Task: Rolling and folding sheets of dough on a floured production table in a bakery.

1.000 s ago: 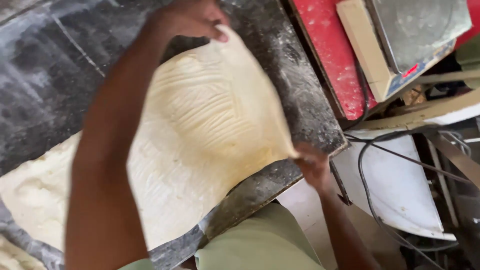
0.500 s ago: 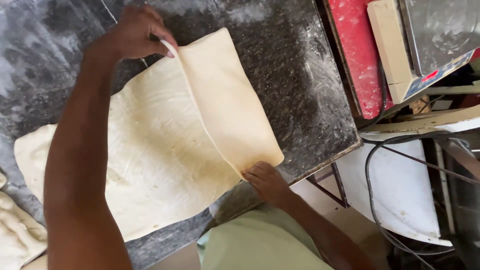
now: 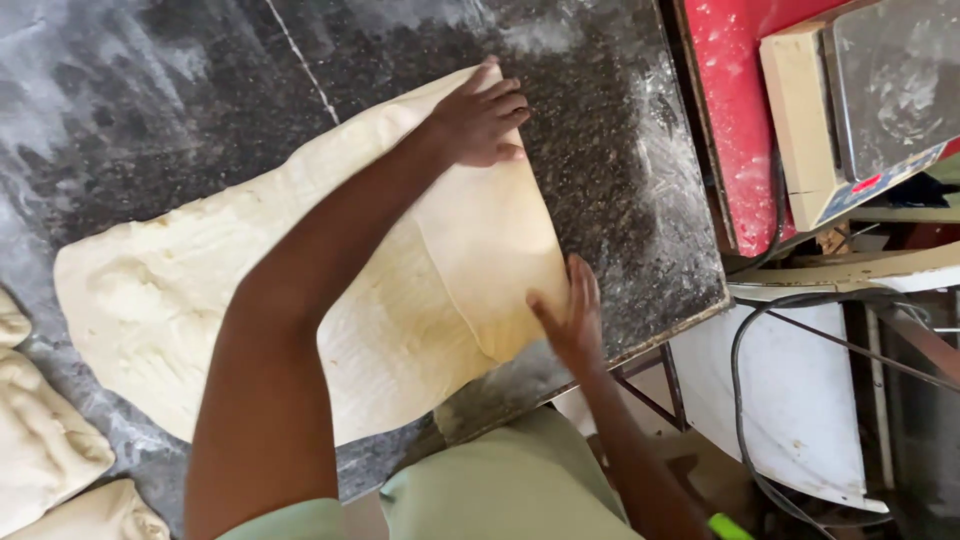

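A large pale sheet of dough (image 3: 200, 300) lies on a dark, flour-dusted stone counter (image 3: 620, 150), with its right part folded over onto itself. My left hand (image 3: 482, 115) presses flat on the far corner of the folded flap. My right hand (image 3: 570, 318) rests with fingers spread on the flap's near right edge, close to the counter's front edge. Neither hand grips anything.
Other lumps of dough (image 3: 40, 440) lie at the counter's near left. To the right stand a red surface (image 3: 735, 110) and a cream-coloured weighing scale (image 3: 850, 110). Below them are a black cable (image 3: 760, 330) and a white panel (image 3: 800, 400).
The lifted right part of the dough sheet has been folded down onto the rest. Both hands let go of its edge and now press on the flap.
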